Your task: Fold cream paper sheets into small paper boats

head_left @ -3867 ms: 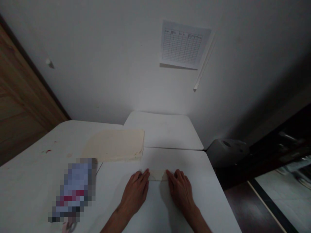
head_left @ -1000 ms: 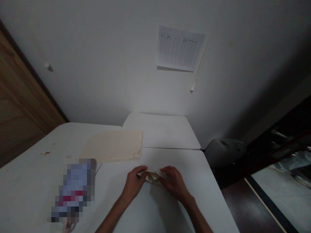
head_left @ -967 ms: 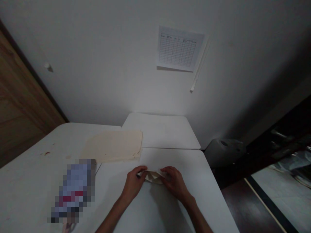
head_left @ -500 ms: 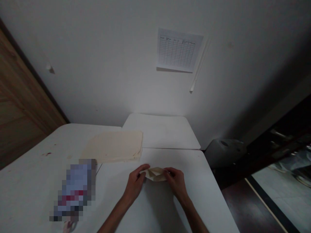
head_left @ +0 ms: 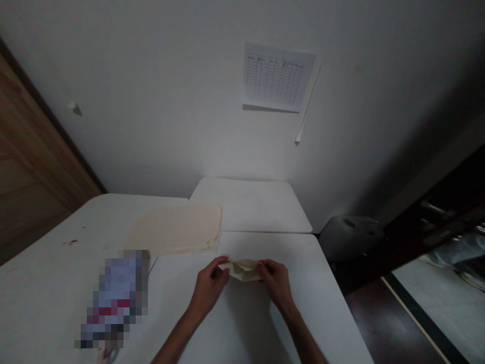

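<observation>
Between my two hands is a small folded piece of cream paper (head_left: 245, 276), held a little above the white table (head_left: 189, 323). A narrow gap shows between its folds along the upper side. My left hand (head_left: 209, 280) pinches its left end between thumb and fingers. At the opposite end, my right hand (head_left: 276, 279) grips it the same way. A stack of cream paper sheets (head_left: 178, 228) lies on the table beyond my left hand, its front right edges slightly uneven.
A blurred-out bluish item (head_left: 115, 288) lies at the left, with what looks like pinkish scissor handles (head_left: 104, 351) below it. A printed chart (head_left: 278, 78) hangs on the wall. A pale plastic container (head_left: 348, 237) stands past the table's right edge.
The folded paper has tilted slightly, and its gap looks flatter and narrower. My left hand has shifted a little to the left; both hands keep their hold.
</observation>
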Demonstrator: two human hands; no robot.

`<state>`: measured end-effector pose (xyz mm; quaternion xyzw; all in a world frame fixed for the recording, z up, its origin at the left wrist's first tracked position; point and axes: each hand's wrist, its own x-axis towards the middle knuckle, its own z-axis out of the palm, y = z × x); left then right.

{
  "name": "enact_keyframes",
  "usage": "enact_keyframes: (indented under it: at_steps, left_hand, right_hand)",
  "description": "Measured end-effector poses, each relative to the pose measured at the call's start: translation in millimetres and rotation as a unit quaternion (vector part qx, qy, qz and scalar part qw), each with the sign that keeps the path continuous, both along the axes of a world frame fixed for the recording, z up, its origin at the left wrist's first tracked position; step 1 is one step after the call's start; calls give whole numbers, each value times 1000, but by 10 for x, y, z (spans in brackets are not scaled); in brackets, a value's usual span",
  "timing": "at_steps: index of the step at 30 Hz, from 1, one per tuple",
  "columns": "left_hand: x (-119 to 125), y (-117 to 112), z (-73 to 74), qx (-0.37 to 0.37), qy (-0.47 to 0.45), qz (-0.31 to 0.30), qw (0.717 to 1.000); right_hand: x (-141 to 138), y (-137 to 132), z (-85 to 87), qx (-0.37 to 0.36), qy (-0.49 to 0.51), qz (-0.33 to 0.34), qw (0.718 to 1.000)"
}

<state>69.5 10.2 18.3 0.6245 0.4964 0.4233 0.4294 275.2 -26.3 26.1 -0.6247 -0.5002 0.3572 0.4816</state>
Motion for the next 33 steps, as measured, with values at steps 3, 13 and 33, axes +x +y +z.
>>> enact_keyframes:
  at_steps: [3,13,33]
  left_hand:
    - [-14,-27,19,3,-2,-33,999]
    - [-16,8,-23,5,18,-4,1000]
    - [-44,-18,149,75,158,93,980]
  right_hand:
    - [2,4,-10,2,-5,-8,1000]
    - [4,-4,0,6,-21,7,1000]
    - [53,-205,31,27,44,103,993]
